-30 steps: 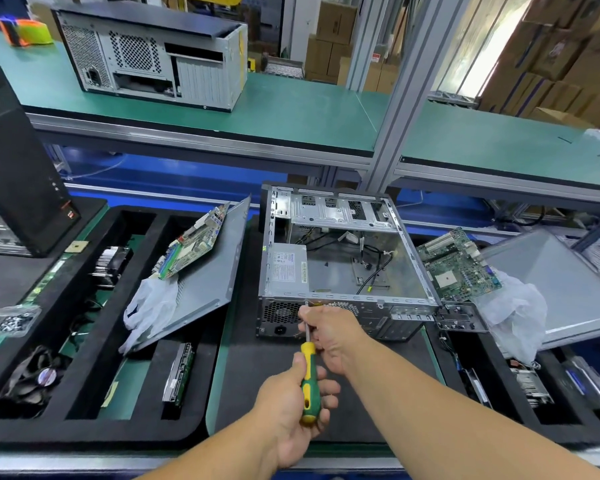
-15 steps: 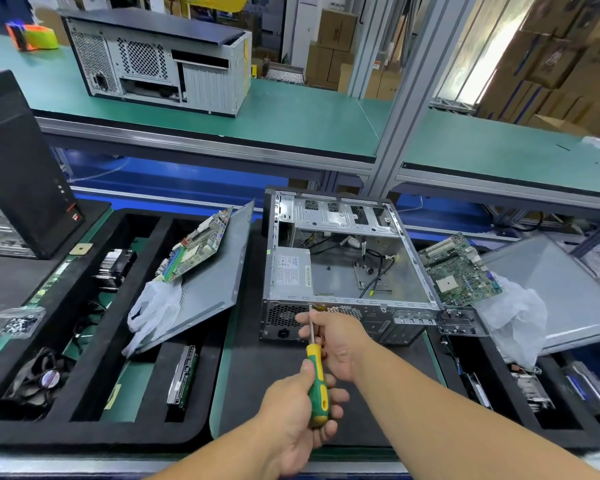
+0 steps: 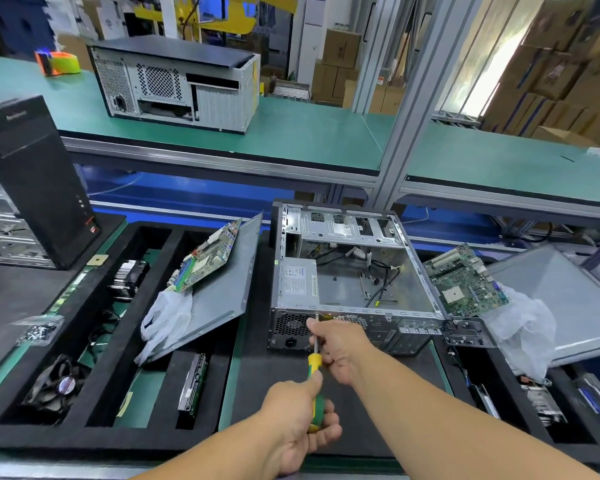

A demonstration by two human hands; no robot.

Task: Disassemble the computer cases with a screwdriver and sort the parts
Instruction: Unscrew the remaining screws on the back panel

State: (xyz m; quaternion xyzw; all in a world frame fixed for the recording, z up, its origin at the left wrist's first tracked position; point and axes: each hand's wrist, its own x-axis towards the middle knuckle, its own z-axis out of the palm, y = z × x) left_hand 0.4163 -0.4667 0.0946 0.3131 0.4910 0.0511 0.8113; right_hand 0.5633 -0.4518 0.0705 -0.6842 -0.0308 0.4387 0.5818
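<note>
An open grey computer case (image 3: 354, 271) lies on its side on the black mat, rear panel toward me, with the power supply (image 3: 297, 280) and loose cables still inside. My left hand (image 3: 298, 414) grips the yellow-green handle of a screwdriver (image 3: 315, 368). Its tip meets the top edge of the rear panel above the fan grille. My right hand (image 3: 340, 348) pinches the shaft just above the handle, steadying it against the case.
A motherboard (image 3: 205, 258) and a white glove (image 3: 167, 320) lie on a side panel (image 3: 222, 299) over the left tray. Another motherboard (image 3: 465, 282) and side panel (image 3: 568, 299) sit at right. A black tower (image 3: 32, 174) stands left; a further case (image 3: 177, 84) is on the shelf.
The view has shifted slightly. Both hands stay on the screwdriver at the case's rear panel, and the left hand's grip on the handle has turned a little.
</note>
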